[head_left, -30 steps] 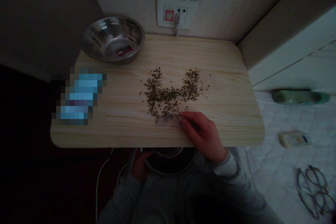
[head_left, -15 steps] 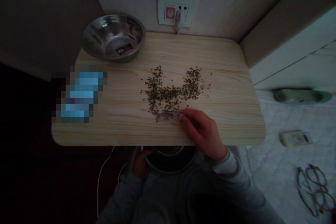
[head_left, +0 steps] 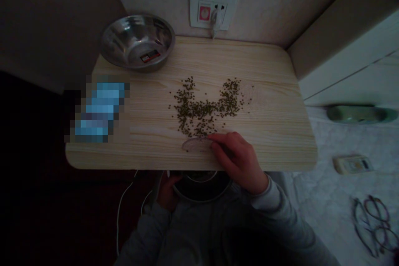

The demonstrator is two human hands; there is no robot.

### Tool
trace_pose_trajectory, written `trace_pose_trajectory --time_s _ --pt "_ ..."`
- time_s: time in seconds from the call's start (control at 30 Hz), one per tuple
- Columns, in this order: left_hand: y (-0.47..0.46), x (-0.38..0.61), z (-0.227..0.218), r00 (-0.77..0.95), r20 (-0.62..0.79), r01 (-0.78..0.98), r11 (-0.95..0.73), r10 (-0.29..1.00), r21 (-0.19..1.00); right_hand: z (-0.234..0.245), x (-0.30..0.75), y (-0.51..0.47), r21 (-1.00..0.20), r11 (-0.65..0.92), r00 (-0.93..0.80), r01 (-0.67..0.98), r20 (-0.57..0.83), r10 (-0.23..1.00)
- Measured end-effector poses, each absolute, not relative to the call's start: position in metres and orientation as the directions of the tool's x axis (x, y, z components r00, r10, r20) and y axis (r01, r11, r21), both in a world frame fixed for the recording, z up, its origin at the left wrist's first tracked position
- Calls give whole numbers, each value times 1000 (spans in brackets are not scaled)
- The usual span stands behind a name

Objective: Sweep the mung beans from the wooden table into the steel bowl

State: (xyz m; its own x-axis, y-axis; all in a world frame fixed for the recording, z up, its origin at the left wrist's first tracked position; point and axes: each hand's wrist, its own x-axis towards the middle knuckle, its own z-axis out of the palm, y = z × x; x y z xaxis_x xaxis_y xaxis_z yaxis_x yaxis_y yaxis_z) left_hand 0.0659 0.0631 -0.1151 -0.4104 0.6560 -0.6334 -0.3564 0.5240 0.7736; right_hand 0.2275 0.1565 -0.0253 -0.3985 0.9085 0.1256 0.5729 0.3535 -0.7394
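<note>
Plastic (head_left: 197, 145) slid nearer, jutting left from right hand (head_left: 239, 158).

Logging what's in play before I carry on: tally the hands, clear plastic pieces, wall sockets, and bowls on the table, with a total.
Hands: 2 (left hand, right hand)
Clear plastic piece: 1
Wall socket: 1
Metal bowl: 1
Total: 5

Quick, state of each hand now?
Left hand: at the dark bowl; too dim to tell its grip.
Right hand: closed, pinching the clear piece.
</note>
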Motion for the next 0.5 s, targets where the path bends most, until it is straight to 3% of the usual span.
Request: trace_pose_trajectory --time_s 0.1,0.3,0.5 --pt "62 65 -113 -454 -587 -253 534 671 807 -24 228 155 -733 362 -412 576 122 903" --pt "66 71 -111 -359 -656 -406 521 664 750 -24 228 152 -728 370 -417 577 127 900" --pt "64 68 -112 -377 -642 -372 525 668 765 -25 228 151 -721 367 -410 587 126 903"
